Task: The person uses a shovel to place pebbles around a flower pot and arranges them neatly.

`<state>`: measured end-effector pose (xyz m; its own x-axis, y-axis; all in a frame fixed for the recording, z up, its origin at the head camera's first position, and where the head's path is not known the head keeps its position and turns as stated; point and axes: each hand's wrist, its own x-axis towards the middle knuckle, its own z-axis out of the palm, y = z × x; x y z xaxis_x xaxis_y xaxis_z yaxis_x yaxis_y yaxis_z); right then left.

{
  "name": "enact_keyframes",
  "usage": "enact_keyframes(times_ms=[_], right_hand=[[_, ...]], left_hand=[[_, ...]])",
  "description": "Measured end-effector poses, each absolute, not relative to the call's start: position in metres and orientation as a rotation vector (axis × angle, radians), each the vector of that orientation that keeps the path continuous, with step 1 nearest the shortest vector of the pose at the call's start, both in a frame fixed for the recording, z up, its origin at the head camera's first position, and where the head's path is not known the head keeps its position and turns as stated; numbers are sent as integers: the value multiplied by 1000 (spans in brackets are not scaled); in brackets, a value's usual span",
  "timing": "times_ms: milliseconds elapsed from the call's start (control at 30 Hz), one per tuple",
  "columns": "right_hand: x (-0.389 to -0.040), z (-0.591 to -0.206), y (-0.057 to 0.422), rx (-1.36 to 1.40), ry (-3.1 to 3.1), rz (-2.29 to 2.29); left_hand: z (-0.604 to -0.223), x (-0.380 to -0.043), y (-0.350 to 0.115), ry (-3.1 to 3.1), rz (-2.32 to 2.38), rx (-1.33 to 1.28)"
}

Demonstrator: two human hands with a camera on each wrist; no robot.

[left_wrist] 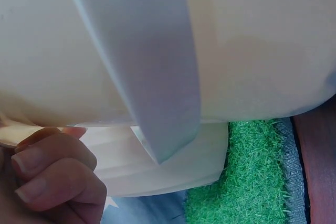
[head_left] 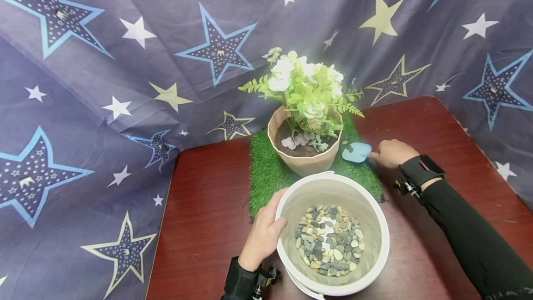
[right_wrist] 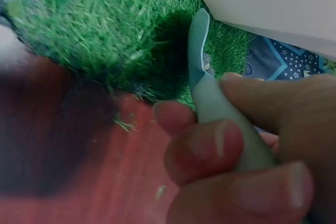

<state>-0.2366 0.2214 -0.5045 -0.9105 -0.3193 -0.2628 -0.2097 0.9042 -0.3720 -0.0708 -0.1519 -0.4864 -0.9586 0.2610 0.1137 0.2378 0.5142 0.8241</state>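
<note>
My left hand point(head_left: 266, 226) grips the left side of a white bucket point(head_left: 379, 226), thumb over the rim and fingers point(left_wrist: 63, 171) curled at the outer wall. Grey, tan and white pebbles point(head_left: 333, 240) cover much of the bucket's bottom. With my right hand point(head_left: 393, 153) I hold a small light-blue toy shovel point(head_left: 359, 153) by its handle, fingers curled round it in the right wrist view. The shovel's blade point(right_wrist: 198, 40) is over green artificial turf beside the flower pot, and a few small stones show at it.
A beige flower pot point(head_left: 308, 165) with white artificial flowers point(head_left: 308, 75) and dark soil stands on a green turf mat point(head_left: 266, 175) behind the bucket. The bucket's flat white handle point(left_wrist: 152, 66) hangs down its side. A star-patterned cloth point(head_left: 200, 105) backs the red-brown table point(head_left: 208, 207).
</note>
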Motion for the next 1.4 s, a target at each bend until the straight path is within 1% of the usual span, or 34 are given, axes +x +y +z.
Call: enact_keyframes(times_ms=[167, 400, 967, 1133, 1267, 1400], right_hand=[[-239, -491, 212, -365, 2788, -407], [-238, -469, 201, -394, 2819, -316], [-232, -464, 206, -357, 2903, -358], [-231, -463, 214, -338, 2902, -381], [-227, -461, 230, -295, 2875, -396], [-214, -454, 251, -319, 2823, -520]], left_hand=[[-487, -71, -152, 2710, 1474, 441], [-487, -71, -151, 2713, 1481, 430], [-489, -73, -151, 2704, 1496, 451], [-489, -72, -152, 2707, 1494, 452], [-488, -72, -151, 2701, 1506, 449], [-488, -71, -151, 2697, 1508, 447]])
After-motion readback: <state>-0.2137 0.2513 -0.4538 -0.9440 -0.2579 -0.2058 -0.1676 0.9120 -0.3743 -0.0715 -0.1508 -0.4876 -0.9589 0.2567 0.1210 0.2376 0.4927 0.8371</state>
